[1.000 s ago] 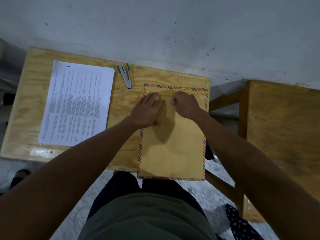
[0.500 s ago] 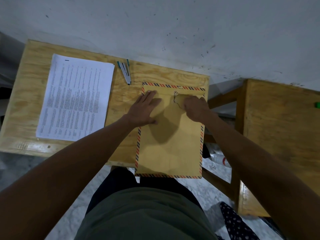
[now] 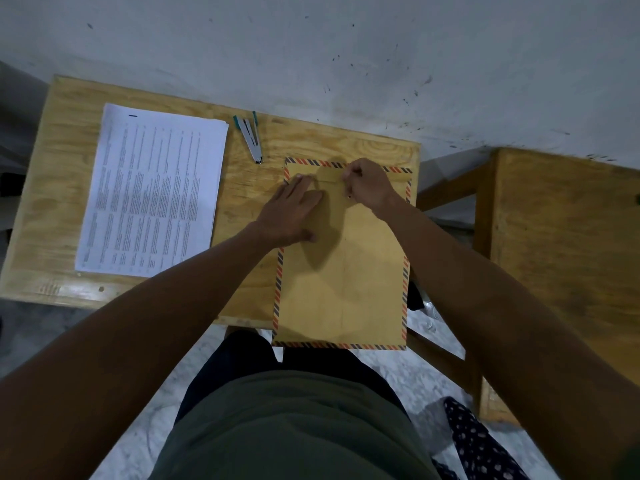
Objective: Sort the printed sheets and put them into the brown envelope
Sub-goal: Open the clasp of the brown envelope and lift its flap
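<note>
A brown envelope (image 3: 343, 289) with a striped border lies on the right half of the wooden desk (image 3: 62, 188), its near end hanging over the desk's front edge. My left hand (image 3: 294, 213) rests flat on the envelope's upper left part, fingers straight. My right hand (image 3: 369, 183) has its fingers curled at the flap near the envelope's top edge and pinches something small there; what it pinches is too small to tell. A stack of printed sheets (image 3: 152, 192) lies on the left half of the desk, apart from both hands.
A metal stapler (image 3: 251, 136) with teal ends lies between the sheets and the envelope, near the wall (image 3: 311, 57). A second wooden desk (image 3: 561, 244) stands to the right across a gap. My lap and the pale floor (image 3: 145, 410) are below.
My right hand has moved from lower on the envelope up to the top flap. The string seen at the clasp half a second ago is now hidden. My left hand stays pressed flat.
</note>
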